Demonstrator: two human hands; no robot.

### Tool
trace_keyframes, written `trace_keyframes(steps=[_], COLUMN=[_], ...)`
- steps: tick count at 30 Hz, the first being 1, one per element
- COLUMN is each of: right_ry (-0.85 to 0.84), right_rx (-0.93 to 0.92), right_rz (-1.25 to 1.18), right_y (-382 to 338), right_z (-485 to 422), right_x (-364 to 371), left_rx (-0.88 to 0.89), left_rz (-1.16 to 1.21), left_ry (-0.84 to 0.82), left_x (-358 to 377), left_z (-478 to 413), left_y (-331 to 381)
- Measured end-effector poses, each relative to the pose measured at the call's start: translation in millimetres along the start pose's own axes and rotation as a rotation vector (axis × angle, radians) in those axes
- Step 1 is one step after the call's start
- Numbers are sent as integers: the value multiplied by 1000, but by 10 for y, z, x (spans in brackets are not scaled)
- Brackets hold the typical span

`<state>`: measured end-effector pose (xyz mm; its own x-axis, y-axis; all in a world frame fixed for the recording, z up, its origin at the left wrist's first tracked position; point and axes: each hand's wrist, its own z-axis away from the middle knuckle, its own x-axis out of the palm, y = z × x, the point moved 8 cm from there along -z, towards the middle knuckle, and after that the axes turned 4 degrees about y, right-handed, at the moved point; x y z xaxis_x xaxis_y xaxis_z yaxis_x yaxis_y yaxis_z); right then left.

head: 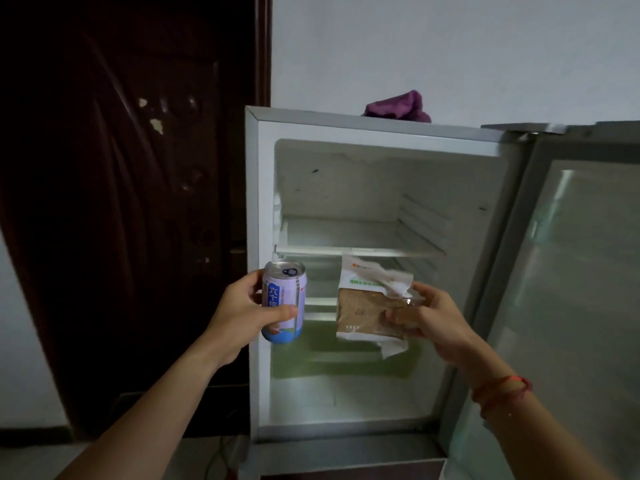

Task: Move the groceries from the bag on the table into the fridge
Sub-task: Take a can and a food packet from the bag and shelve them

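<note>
Viewing head camera: lilac-and-blue aluminium drink can (283,299) is gripped upright by left hand (239,317); clear plastic packet of brown bread (363,311) is pinched at one side by right hand (429,320). Both are held before the open white fridge (381,129), not yet inside. Risks: packet may be snagged on the white shelf (360,251) or dropped from the side pinch; can may be knocked against the fridge edge.

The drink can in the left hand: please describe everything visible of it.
The drink can looks like metal: a silver top with a pull tab, a pale lilac body with white Chinese characters on a blue strip, a blue base. It is nearly upright, held in the air before the open fridge's left frame. The left hand grips its side, thumb across the front; nothing else touches it.
</note>
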<state>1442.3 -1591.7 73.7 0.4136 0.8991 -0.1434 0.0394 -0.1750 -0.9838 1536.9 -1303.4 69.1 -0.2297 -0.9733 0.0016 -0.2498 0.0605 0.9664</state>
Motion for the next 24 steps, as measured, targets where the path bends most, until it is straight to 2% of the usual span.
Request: trace_keyframes(steps=[8,17,24], right_ry=[116,263,283], right_rx=[-38,-77,-128], right_rz=[23,21,19], right_y=[-123,-273,-447], right_z=[-642,-1206,-1674], right_x=[-163,-327,-422], left_rx=[52,90,90], left_rz=[29,59,65], left_ry=[-55,-14,22], left_x=[421,816,1036], left_z=[-860,-1652,-2080], left_y=[78,175,139])
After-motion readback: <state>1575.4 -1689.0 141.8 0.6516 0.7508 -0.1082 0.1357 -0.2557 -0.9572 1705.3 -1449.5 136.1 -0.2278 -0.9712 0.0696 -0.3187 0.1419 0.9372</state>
